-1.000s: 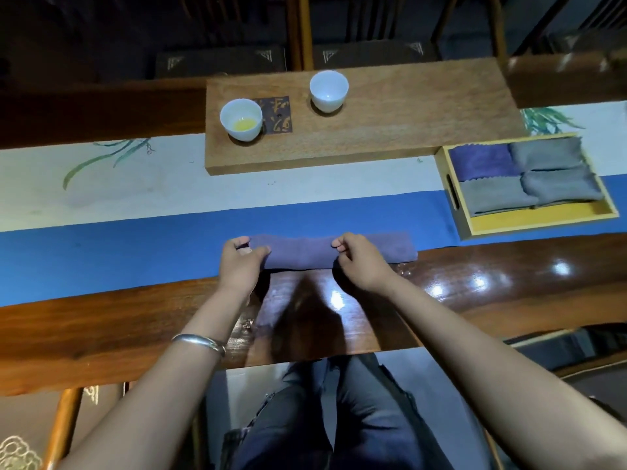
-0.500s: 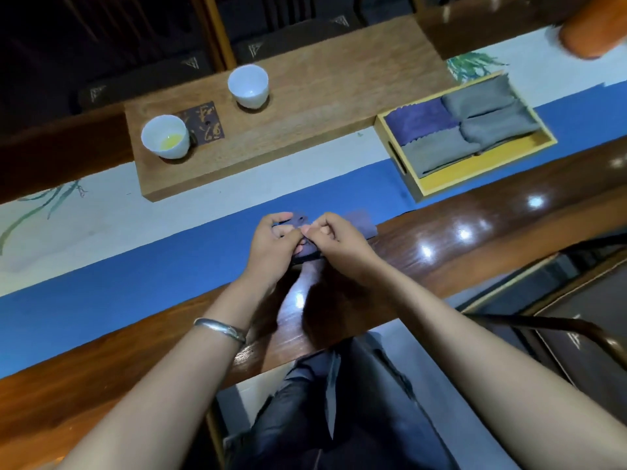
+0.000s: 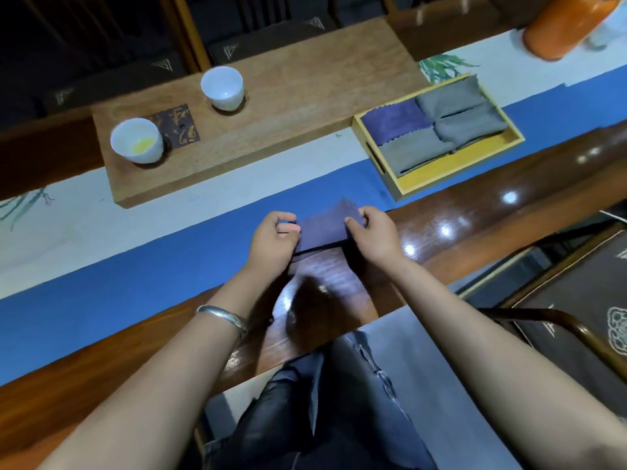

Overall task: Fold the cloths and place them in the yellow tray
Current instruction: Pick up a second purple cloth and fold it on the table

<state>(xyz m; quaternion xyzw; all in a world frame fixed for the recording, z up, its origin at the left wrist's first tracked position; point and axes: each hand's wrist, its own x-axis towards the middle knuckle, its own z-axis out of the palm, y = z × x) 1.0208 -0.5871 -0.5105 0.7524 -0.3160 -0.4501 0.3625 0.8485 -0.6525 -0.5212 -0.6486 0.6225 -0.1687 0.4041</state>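
Observation:
A small folded purple cloth (image 3: 325, 227) lies at the seam between the blue table runner and the glossy wooden table edge. My left hand (image 3: 273, 240) pinches its left end and my right hand (image 3: 371, 234) pinches its right end. The yellow tray (image 3: 451, 173) sits to the upper right, apart from my hands. Inside it lie a folded purple cloth (image 3: 395, 120) and three folded grey cloths (image 3: 415, 154); its near strip of yellow floor is bare.
A wooden board (image 3: 288, 106) behind the runner carries two white cups, one (image 3: 137, 140) with yellow liquid and one (image 3: 222, 88) looking empty, plus a dark coaster (image 3: 178, 127). An orange vessel (image 3: 563, 28) stands far right. A chair (image 3: 583, 320) is at my right.
The long strip of purple cloth has been folded end to end into a small square. My hands came together and then parted to its two sides. The view swung right.

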